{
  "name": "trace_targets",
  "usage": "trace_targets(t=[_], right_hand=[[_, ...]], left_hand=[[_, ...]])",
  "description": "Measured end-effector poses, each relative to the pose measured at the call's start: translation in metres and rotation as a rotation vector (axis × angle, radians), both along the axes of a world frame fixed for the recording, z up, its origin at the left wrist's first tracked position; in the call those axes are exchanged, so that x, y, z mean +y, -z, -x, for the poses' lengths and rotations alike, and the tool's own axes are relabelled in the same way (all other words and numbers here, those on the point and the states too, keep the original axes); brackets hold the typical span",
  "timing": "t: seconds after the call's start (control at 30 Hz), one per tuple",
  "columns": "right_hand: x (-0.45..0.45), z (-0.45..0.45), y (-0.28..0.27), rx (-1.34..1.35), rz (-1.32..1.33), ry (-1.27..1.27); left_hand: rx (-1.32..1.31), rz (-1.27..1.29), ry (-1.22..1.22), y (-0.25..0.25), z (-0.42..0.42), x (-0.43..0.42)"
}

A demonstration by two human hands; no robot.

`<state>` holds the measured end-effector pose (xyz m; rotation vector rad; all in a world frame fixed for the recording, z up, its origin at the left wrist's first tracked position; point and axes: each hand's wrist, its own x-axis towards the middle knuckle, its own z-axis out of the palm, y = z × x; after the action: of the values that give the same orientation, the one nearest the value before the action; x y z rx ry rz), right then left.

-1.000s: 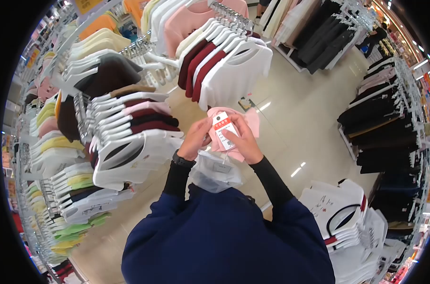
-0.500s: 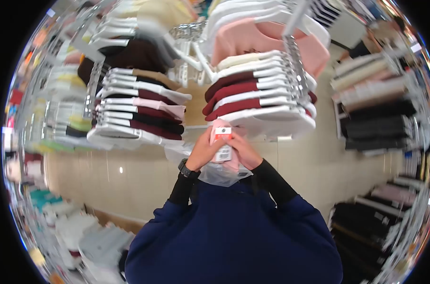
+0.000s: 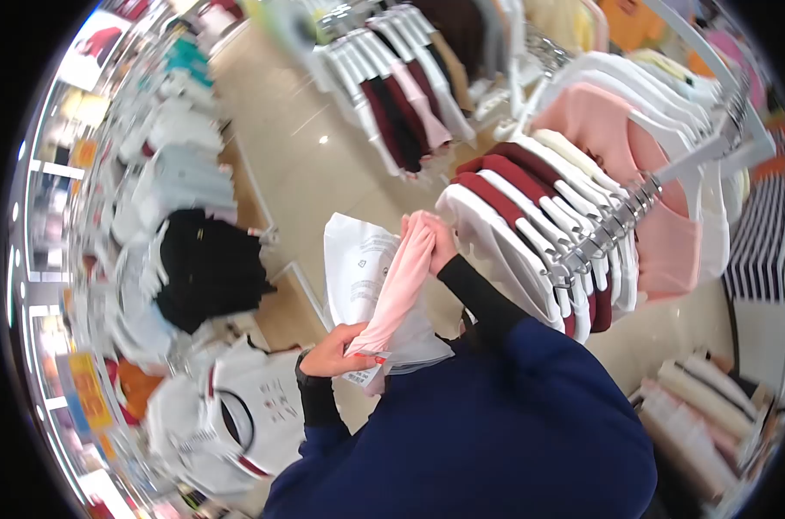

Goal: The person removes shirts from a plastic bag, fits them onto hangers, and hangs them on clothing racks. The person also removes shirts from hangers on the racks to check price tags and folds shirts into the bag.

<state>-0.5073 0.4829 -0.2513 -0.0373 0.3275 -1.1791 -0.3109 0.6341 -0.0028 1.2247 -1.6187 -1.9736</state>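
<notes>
A pink garment (image 3: 401, 281) is stretched slantwise in front of my body, bunched along its length. My left hand (image 3: 333, 349) is closed around its lower end, beside a white price tag (image 3: 365, 372) with a red part. At the upper end, my right hand (image 3: 439, 243) grips the gathered cloth. A whitish plastic bag (image 3: 349, 264) with small print lies behind and beneath the garment. Its lower part spreads towards my waist, and I cannot tell which hand, if either, also holds it.
To the right, a metal rack (image 3: 617, 227) carries white, maroon and pink tops on hangers. Another hanging row (image 3: 401, 95) is further ahead. On the left stand displays with a black garment (image 3: 212, 270) and a white T-shirt (image 3: 267, 402). Tiled floor (image 3: 275, 143) runs between them.
My view has turned left. My hands, previously close together at the tag, are now apart, with the pink garment drawn out between them. More of the plastic bag shows.
</notes>
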Motion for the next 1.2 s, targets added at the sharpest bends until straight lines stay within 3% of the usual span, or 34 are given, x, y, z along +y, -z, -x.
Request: trace_targets(t=[0.07, 0.17, 0.3, 0.37, 0.4, 0.47, 0.53, 0.6, 0.7, 0.77, 0.83, 0.9, 0.97, 1.0, 1.07, 1.1, 1.13, 1.2], right_hand=[[0.002, 0.004, -0.039, 0.038, 0.007, -0.058], [0.015, 0.002, -0.054, -0.243, -0.197, -0.130], [0.054, 0.011, -0.044, 0.103, -0.115, -0.261], [0.097, 0.036, -0.069, 0.235, 0.000, -0.342], [0.124, 0.048, -0.090, 0.352, 0.073, -0.335], [0.179, 0.077, -0.139, 0.518, 0.240, -0.307], [0.230, 0.118, -0.152, 0.815, 0.489, -0.493], [0.277, 0.161, -0.197, 1.235, 0.749, -0.779], [0.322, 0.211, -0.190, 1.108, 1.205, -0.490], [0.336, 0.248, -0.193, 1.177, 1.174, -0.487], [0.341, 0.294, -0.219, 1.256, 1.212, -0.492], [0.338, 0.344, -0.239, 1.148, 1.255, -0.469], [0.339, 0.388, -0.257, 1.078, 1.250, -0.353], [0.340, 0.407, -0.267, 0.884, 1.190, -0.306], [0.328, 0.471, -0.256, 1.008, 1.341, -0.252], [0.324, 0.500, -0.260, 1.031, 1.296, -0.220], [0.320, 0.528, -0.264, 1.053, 1.249, -0.188], [0.310, 0.581, -0.261, 1.102, 1.094, -0.139]], left_hand=[[-0.095, -0.023, -0.139, 0.007, -0.005, 0.056], [-0.172, -0.129, -0.337, 0.023, 0.001, 0.140], [-0.160, -0.081, -0.443, 0.052, 0.029, 0.224], [-0.176, 0.036, -0.525, 0.079, 0.051, 0.262], [-0.317, 0.009, -0.661, 0.093, 0.058, 0.272], [-0.214, 0.319, -0.958, 0.096, 0.087, 0.276], [0.072, 0.294, -1.018, 0.065, 0.119, 0.273], [0.236, 0.302, -1.041, 0.053, 0.151, 0.262], [0.267, 0.305, -1.082, 0.050, 0.208, 0.259], [0.302, 0.337, -1.173, 0.033, 0.261, 0.246], [0.549, 0.300, -1.117, 0.032, 0.310, 0.236], [0.754, 0.184, -1.032, 0.034, 0.358, 0.225], [0.705, 0.348, -0.876, 0.042, 0.408, 0.213], [0.684, 0.432, -0.799, 0.047, 0.436, 0.205], [0.642, 0.484, -0.772, 0.016, 0.497, 0.189], [0.644, 0.464, -0.787, -0.008, 0.529, 0.183], [0.679, 0.403, -0.805, -0.028, 0.561, 0.180], [1.043, -0.087, -0.787, -0.054, 0.614, 0.171]])
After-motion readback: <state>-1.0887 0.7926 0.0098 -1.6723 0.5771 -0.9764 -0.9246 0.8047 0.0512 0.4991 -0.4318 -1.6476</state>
